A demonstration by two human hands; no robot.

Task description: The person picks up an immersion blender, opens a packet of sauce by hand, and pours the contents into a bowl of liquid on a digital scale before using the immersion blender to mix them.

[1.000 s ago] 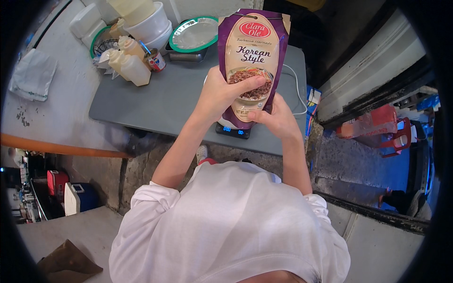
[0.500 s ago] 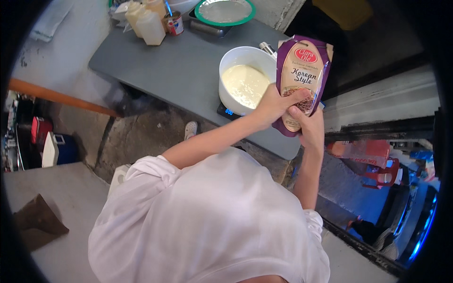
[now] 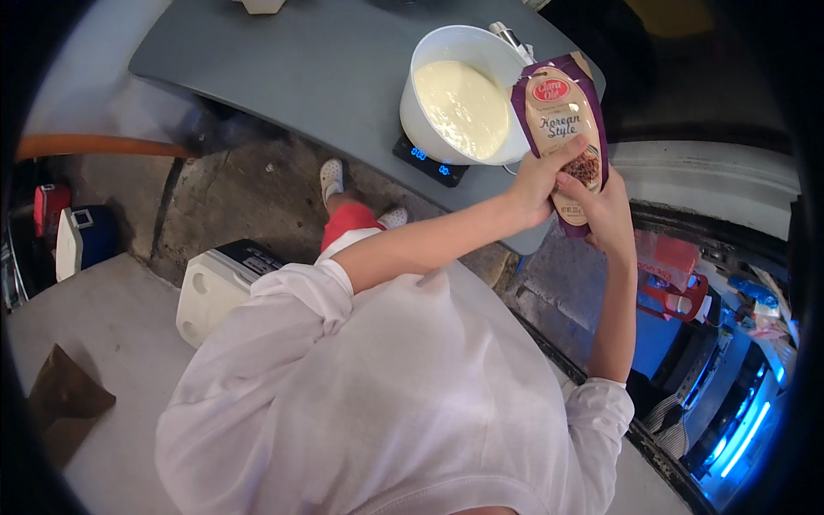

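Note:
Both my hands grip a purple and beige stand-up pouch [image 3: 558, 112] to the right of a white bowl [image 3: 414, 129]. My left hand [image 3: 542, 176] closes on the pouch's left side, its thumb across the front. My right hand [image 3: 608, 210] holds the lower right side, thumb also on the front; the fingers behind are hidden. The pouch's upper part overlaps the bowl's right edge in view. Pale, creamy liquid [image 3: 463, 112] lies in the bowl, which sits on a black digital scale [image 3: 442, 174] with a lit blue display.
The grey table [image 3: 283, 69] carries the bowl and scale. A metal-and-white handle [image 3: 508, 36] shows behind the bowl. Below are my white clogs [image 3: 331, 178] and a white cooler box [image 3: 206, 296]. A dark-framed ledge [image 3: 712, 163] runs along the right, near my right arm.
The view has shifted, so the bottles and green-rimmed lid at the table's back have left it, while my legs and the cooler box show more. The pouch stays in both hands.

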